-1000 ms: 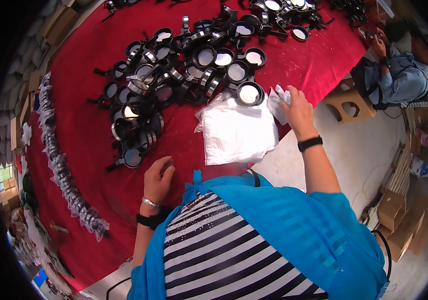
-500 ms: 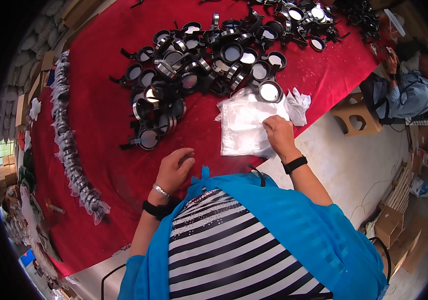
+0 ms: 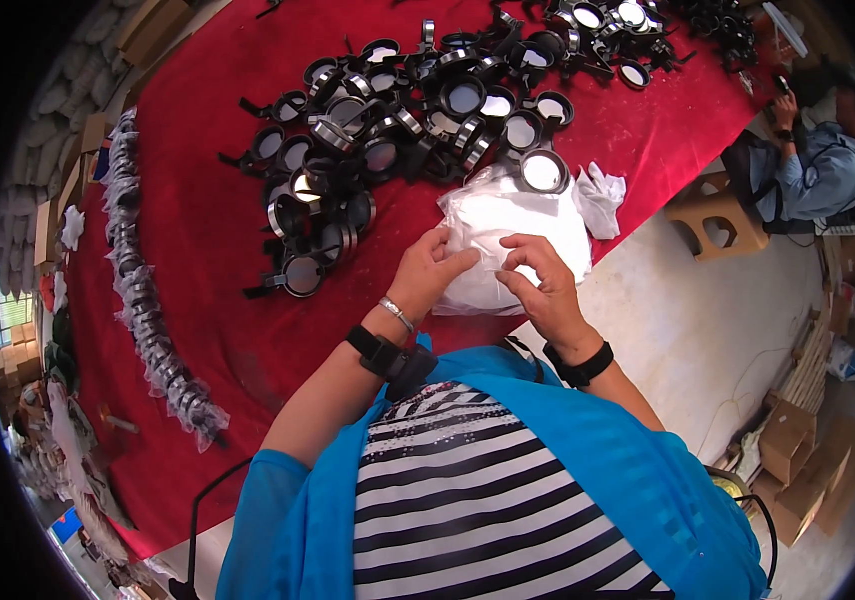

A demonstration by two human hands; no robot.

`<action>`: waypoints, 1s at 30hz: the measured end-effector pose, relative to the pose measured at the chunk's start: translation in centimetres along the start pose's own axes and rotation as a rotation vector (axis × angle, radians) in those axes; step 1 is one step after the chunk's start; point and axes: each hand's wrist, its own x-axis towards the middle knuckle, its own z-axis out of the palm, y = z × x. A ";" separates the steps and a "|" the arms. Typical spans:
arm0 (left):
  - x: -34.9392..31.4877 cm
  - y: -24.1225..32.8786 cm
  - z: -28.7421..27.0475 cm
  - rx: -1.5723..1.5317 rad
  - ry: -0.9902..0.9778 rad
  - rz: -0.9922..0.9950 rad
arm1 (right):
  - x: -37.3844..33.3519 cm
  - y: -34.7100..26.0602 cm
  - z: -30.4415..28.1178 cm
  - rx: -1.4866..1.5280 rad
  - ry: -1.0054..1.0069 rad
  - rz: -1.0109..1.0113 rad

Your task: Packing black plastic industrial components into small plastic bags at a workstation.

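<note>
Plastic, a stack of clear flat bags (image 3: 558,225), lies on the red tablecloth (image 3: 248,345), near the edge closest to the wearer. Over the stack's near part, the left hand (image 3: 426,275) reaches in from the left, thumb and forefinger narrowly spaced at the film; whether they pinch any, I cannot tell. The right hand (image 3: 550,300), just beside it, is curled, with a gap showing between thumb and forefinger. A black-rimmed round mirror-like piece (image 3: 545,172) rests at the stack's far edge, and a crumpled white cloth (image 3: 601,200) lies just right of the stack. Beyond and left of the stack spreads a heap of similar black-and-silver pieces (image 3: 461,97), all apparently bare. Well left of the stack runs a long row of film-covered pieces (image 3: 138,290). Judging by this, the row is done, while the larger heap remains uncovered; no piece shows between the hands. Right of the stack, well apart, are a tan stool (image 3: 716,225) and a seated co-worker (image 3: 818,175).
</note>
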 end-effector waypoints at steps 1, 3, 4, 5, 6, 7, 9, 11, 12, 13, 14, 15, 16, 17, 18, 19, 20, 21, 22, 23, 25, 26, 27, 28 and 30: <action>0.0 -0.3 -0.5 -0.075 -0.004 -0.110 | 0.0 -0.2 0.3 0.009 -0.009 -0.017; 0.0 -0.2 -1.5 -0.073 -0.007 -0.062 | 0.0 1.3 0.1 -0.013 -0.010 -0.032; 0.0 -0.2 -1.9 -0.073 -0.010 -0.010 | 0.0 1.9 0.0 0.056 0.047 0.120; -0.2 0.0 -1.9 -0.072 -0.005 -0.010 | 0.1 2.6 0.0 0.126 0.101 0.272; -0.5 0.3 -1.8 -0.119 0.027 -0.037 | 0.3 3.6 -0.2 0.234 0.127 0.363; -0.6 0.5 -1.7 -0.166 0.059 -0.063 | 0.6 4.6 -0.1 0.202 0.162 0.386; -0.8 -0.4 -2.1 -0.192 0.065 -0.064 | 0.9 4.8 0.2 0.147 0.183 0.389; -1.0 -1.0 -2.5 -0.268 0.059 -0.027 | 1.3 4.2 0.6 0.248 0.117 0.538; -1.1 -1.0 -3.0 -0.326 0.012 -0.039 | 1.6 3.7 0.6 0.352 0.050 0.686; -1.3 -1.2 -3.1 -0.328 0.018 -0.038 | 1.8 3.4 0.5 0.352 0.043 0.686; -1.5 -0.5 -3.1 -0.387 0.006 -0.044 | 1.9 3.2 0.4 0.458 -0.092 0.793; -1.7 -0.1 -3.1 -0.446 -0.005 -0.049 | 2.0 2.9 0.4 0.563 -0.230 0.898; -1.8 -0.2 -3.5 -0.446 0.001 -0.048 | 2.1 2.5 0.5 0.638 -0.294 0.890; -1.9 -0.1 -3.9 -0.514 -0.045 -0.072 | 2.1 2.7 0.6 0.639 -0.298 0.890; -2.1 -0.1 -4.3 -0.582 -0.091 -0.095 | 2.1 3.2 0.7 0.703 -0.384 0.852; -2.2 -0.1 -4.7 -0.581 -0.086 -0.093 | 2.2 3.5 0.9 0.766 -0.470 0.813; -2.4 -0.1 -5.0 -0.580 -0.073 -0.087 | 2.8 2.5 1.0 0.725 -0.469 0.830; -2.5 0.0 -5.4 -0.579 -0.060 -0.080 | 3.0 2.6 1.2 0.726 -0.480 0.829; -2.8 0.1 -5.7 -0.578 -0.050 -0.075 | 3.2 2.9 1.6 0.634 -0.418 0.704; -3.1 0.6 -5.8 -0.620 -0.019 -0.063 | 3.5 3.0 1.8 0.542 -0.353 0.578; -3.4 1.2 -6.1 -0.662 0.020 -0.045 | 3.8 2.9 2.4 0.500 -0.347 0.545; -3.5 1.5 -6.2 -0.706 -0.031 -0.032 | 3.9 1.9 3.2 0.636 -0.238 0.652; -3.7 1.6 -6.4 -0.748 -0.083 -0.018 | 4.0 1.3 4.0 0.771 -0.126 0.758; -3.9 1.6 -6.5 -0.749 -0.077 -0.013 | 4.0 1.2 4.6 0.938 -0.240 0.783; -4.2 1.8 -6.7 -0.712 -0.144 -0.004 | 4.4 0.7 5.3 0.940 -0.363 0.755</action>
